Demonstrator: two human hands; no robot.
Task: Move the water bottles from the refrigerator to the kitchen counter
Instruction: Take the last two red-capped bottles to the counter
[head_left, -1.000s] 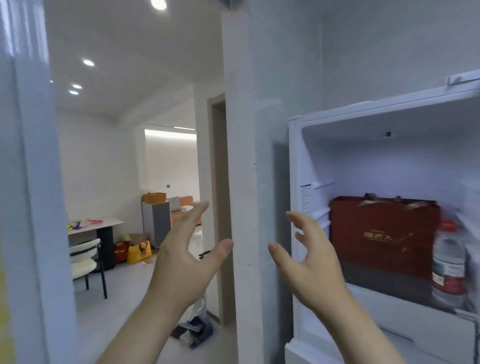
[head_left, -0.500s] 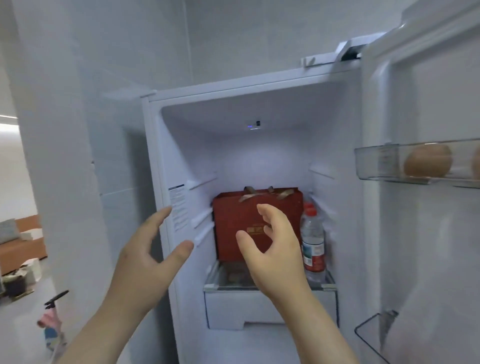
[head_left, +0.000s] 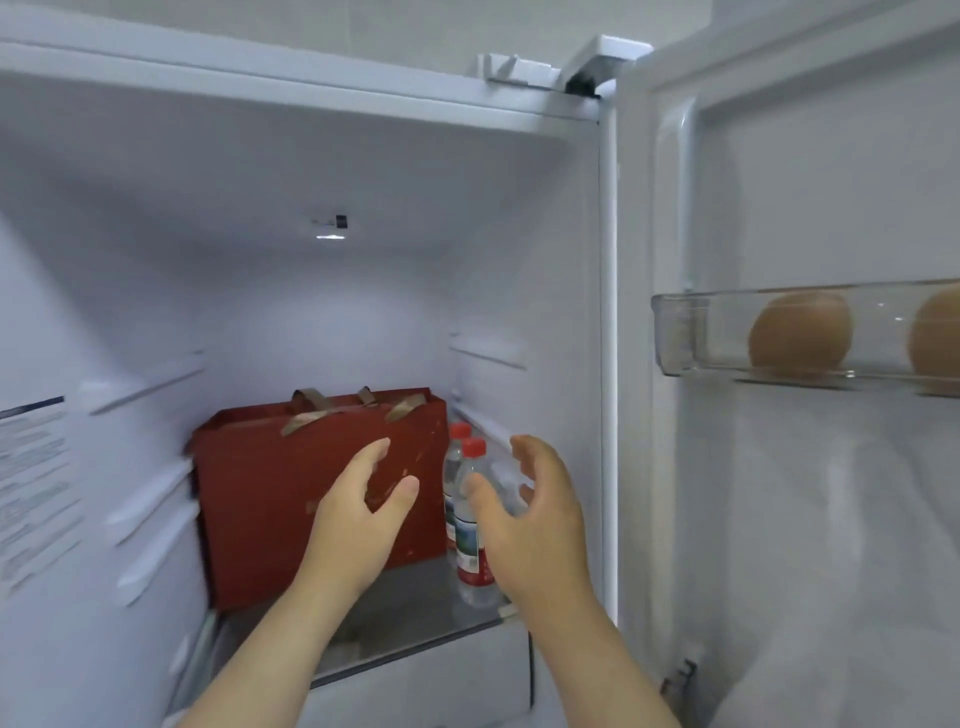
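Two water bottles (head_left: 470, 512) stand upright, long axis vertical, in the lower centre of the frame, on the refrigerator shelf (head_left: 415, 618) between the red gift bag (head_left: 291, 493) and the right wall — one behind the other; the right hand (head_left: 524, 512) is nearer, spread wide and empty just right of the front bottle, thumb before its shoulder; the left hand (head_left: 363, 514), also wide and empty, hangs before the bag, left of the bottles.
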